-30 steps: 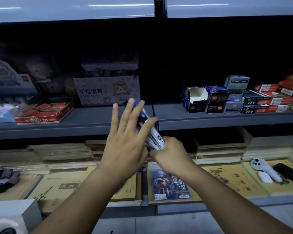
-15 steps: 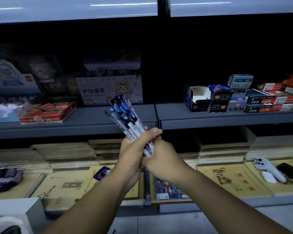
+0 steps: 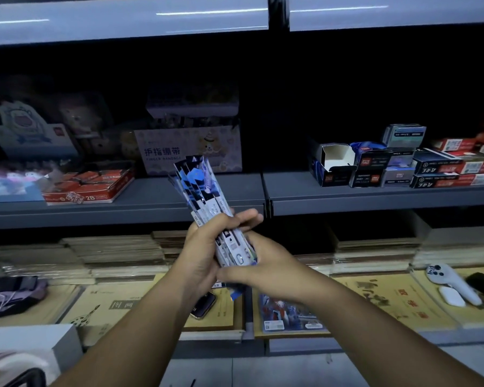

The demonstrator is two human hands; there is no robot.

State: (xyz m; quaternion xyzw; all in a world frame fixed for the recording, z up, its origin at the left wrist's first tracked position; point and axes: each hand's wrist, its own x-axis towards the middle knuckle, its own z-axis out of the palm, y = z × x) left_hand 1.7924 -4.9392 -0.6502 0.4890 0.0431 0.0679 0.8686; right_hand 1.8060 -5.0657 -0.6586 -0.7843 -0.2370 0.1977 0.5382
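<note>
A bundle of several long blue-and-white packaged items (image 3: 204, 196) stands nearly upright in front of the middle shelf, fanned out at its top. My left hand (image 3: 207, 247) grips the bundle around its middle, fingers curled over it. My right hand (image 3: 268, 266) holds the bundle's lower end from the right and below, thumb across the bottom.
Grey shelf (image 3: 196, 202) holds a finger-bandage box (image 3: 190, 152), red 2B boxes (image 3: 92, 185) and small stationery boxes (image 3: 375, 166). Below lie stacked brown notebooks (image 3: 118, 252), a phone (image 3: 204, 304), a white handheld device (image 3: 453, 283) and a bag (image 3: 9, 294). White box (image 3: 28, 350) at bottom left.
A second ago my left hand lay open against the bundle; it has since closed around it. The bundle has turned more upright and both hands now clasp it lower down.
</note>
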